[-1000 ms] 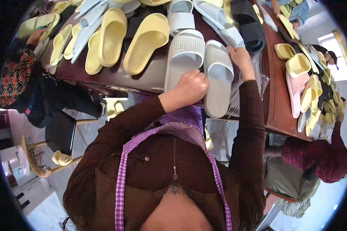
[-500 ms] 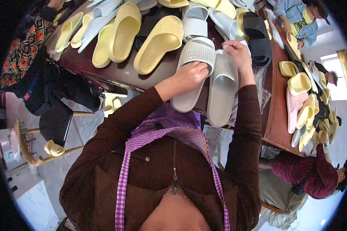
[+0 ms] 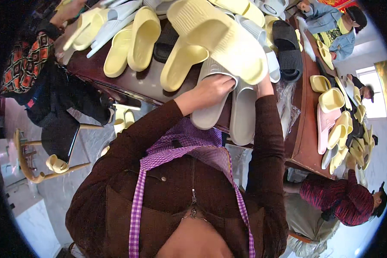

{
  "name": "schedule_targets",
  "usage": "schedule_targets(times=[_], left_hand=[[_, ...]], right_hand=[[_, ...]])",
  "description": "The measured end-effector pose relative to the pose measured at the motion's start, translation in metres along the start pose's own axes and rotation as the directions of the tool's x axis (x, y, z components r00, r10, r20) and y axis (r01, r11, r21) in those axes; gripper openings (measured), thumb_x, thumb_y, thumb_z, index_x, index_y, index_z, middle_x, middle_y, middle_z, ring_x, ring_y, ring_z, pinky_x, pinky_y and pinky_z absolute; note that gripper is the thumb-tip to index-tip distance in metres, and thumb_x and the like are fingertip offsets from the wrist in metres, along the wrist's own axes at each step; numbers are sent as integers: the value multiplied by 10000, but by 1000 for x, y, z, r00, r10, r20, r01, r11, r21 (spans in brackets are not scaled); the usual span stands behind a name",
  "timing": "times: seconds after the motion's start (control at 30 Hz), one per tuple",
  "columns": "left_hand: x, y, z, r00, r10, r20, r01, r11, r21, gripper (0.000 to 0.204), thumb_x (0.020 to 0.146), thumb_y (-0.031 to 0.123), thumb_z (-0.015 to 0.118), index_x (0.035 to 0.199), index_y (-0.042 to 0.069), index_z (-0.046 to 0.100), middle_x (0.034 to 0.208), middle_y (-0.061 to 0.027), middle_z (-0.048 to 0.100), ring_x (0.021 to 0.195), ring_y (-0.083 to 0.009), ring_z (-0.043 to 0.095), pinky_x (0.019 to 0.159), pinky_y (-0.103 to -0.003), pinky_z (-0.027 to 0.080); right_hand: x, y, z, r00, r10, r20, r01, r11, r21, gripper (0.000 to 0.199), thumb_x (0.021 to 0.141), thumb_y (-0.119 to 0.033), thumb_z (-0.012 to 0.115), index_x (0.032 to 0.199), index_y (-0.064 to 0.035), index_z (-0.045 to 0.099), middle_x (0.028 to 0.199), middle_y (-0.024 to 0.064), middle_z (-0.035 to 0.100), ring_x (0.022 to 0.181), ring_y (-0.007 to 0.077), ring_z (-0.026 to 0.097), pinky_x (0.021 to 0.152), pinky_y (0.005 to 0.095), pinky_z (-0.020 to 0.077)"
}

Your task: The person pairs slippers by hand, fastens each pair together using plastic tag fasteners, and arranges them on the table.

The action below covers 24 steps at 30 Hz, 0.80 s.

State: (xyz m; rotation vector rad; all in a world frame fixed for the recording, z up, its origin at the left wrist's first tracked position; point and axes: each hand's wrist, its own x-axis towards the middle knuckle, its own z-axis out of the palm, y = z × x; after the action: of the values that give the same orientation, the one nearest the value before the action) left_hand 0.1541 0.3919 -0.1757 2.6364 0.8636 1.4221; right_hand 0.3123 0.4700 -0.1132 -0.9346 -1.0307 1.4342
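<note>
Chair: far left, wooden, beside the table; a pale yellow slipper rests on its lower part.
Co-worker's patterned sleeve: upper left, at the table's far corner.
Table: dark brown wood, running from upper left to the right edge, loaded with foam slippers.
Yellow slippers, left group: lying side by side on the table, apart from both hands.
Black slipper, centre: partly covered by the yellow ones.
Left hand: fingers curled over the top of the left grey slipper, pressing it from above. The grip is a clamp on the upper end; the thumb is hidden, so I cannot tell how firm it is.
Left grey slipper, position: toe hanging past the table's near edge, touching its mate.
Large yellow slipper: nearest the camera, lying across the tops of both grey slippers.
Right grey slipper: just beside the left one, also overhanging the edge.
Right hand: mostly hidden behind the yellow slipper; it meets the right grey slipper's upper end, but I cannot tell whether the fingers are closed.
Black slipper, right: flat on the table, clear of the hands.
Plastic wrap: clear, crumpled, just right of the grey pair.
Slippers, far right: pink and yellow, well apart.
Risk 1: both grey slippers overhang; a loosened hold would likely drop them to the floor.
Risk 2: drawing the pair out could drag the large yellow slipper off the pile.
Risk 3: the right sleeve may snag the plastic wrap.
</note>
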Motion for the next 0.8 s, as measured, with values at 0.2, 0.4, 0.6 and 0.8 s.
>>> schedule_targets(times=[0.2, 0.4, 0.6, 0.8], left_hand=[[10, 22, -15, 979, -83, -187, 45, 979, -199, 220, 777, 116, 592, 958, -9, 588, 865, -139, 615, 779, -299, 613, 678, -363, 499], [44, 23, -29, 960, -275, 57, 278, 906, -320, 237, 815, 144, 593, 1000, -5, 572, 844, -169, 617, 784, -318, 611, 695, -372, 496], [71, 19, -25, 877, -420, 234, 476, 826, -302, 373, 834, 168, 594, 1159, 3, 514, 868, -184, 632, 781, -329, 619, 696, -354, 492], [109, 10, -6, 874, -399, 278, 451, 880, -152, 412, 836, 168, 596, 1199, 0, 499, 892, -203, 634, 850, -309, 631, 739, -350, 493]], right_hand=[[17, 23, -51, 973, -227, 27, 227, 974, 2, 275, 917, -110, 402, 1073, 49, 562, 985, 113, 626, 792, 167, 625, 662, 269, 518], [-1, 19, -47, 893, -446, -54, 392, 832, -392, 200, 869, -55, 497, 1012, 43, 595, 911, 82, 635, 770, 136, 606, 642, 242, 490], [-17, 13, -41, 856, -468, -221, 329, 821, -466, 162, 813, -13, 567, 950, 60, 613, 831, 49, 630, 686, 96, 563, 576, 217, 445], [-28, 12, -55, 896, -245, -369, 124, 938, -324, 108, 798, -10, 577, 887, 37, 617, 818, 55, 641, 701, 107, 569, 631, 231, 454]])
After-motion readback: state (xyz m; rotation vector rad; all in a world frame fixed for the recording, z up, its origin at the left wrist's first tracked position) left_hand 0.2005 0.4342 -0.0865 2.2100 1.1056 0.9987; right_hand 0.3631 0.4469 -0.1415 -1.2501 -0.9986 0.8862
